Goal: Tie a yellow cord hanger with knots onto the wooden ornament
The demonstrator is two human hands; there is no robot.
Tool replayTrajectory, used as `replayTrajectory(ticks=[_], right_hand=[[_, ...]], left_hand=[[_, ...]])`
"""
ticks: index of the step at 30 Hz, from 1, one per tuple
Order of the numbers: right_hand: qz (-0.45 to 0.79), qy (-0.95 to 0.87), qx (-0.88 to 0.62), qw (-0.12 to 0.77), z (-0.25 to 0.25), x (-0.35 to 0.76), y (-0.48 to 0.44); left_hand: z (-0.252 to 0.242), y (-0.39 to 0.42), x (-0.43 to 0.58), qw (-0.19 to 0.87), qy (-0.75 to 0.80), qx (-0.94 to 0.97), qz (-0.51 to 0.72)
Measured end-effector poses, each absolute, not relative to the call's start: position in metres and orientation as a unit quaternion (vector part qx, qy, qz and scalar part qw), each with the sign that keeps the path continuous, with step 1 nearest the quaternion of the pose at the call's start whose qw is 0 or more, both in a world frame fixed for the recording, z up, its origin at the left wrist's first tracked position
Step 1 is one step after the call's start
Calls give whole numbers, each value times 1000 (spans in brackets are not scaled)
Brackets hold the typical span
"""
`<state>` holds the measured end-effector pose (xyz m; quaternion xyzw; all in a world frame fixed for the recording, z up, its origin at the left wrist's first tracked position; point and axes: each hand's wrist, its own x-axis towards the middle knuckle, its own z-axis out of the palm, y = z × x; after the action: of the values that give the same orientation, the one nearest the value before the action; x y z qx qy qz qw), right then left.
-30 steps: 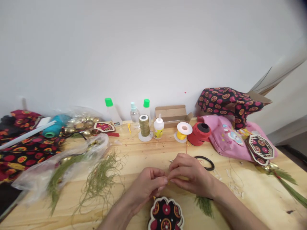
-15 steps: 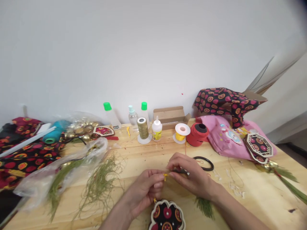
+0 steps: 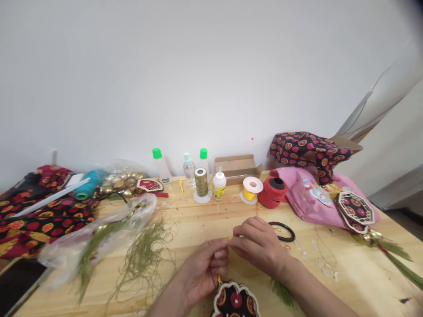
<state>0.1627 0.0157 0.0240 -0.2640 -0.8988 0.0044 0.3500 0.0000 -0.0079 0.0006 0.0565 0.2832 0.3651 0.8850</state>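
Note:
My left hand (image 3: pixel 206 268) and my right hand (image 3: pixel 259 244) meet fingertip to fingertip above the table. Pinched between them is a yellow cord (image 3: pixel 228 238), of which only a small bit shows. Under my left hand, a short yellow loop leads to a scalloped ornament (image 3: pixel 236 299) with a wooden rim and dark patterned fabric, cut off by the lower edge. Partly covered by my right forearm lies a green tassel (image 3: pixel 283 291). Just beyond my right hand, the black handle of scissors (image 3: pixel 287 232) shows; their blades are hidden.
Loose green threads (image 3: pixel 145 253) and a plastic bag (image 3: pixel 69 251) lie left. Along the wall stand a green thread spool (image 3: pixel 201 182), glue bottle (image 3: pixel 219 185), yellow cord spool (image 3: pixel 253 185) and red ribbon roll (image 3: pixel 272 193). A pink cloth bag (image 3: pixel 307 198) and octagonal ornament (image 3: pixel 356 209) are right.
My fingertips have drawn closer together, covering most of the yellow cord that showed before. The camera view has shifted slightly, so the table items appear lower and mostly farther right.

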Motion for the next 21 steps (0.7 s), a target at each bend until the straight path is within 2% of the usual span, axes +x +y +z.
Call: replayTrajectory(ticks=[6, 10, 16, 21], right_hand=[[229, -825, -312, 411, 23, 157, 15], [331, -783, -337, 406, 27, 155, 13], [364, -761, -353, 404, 30, 155, 12], [292, -781, -352, 426, 25, 154, 12]], left_hand=[[7, -8, 3, 861, 288, 134, 398], [10, -8, 4, 835, 315, 187, 412], [10, -7, 5, 803, 356, 208, 431], [11, -6, 7, 783, 379, 229, 437]])
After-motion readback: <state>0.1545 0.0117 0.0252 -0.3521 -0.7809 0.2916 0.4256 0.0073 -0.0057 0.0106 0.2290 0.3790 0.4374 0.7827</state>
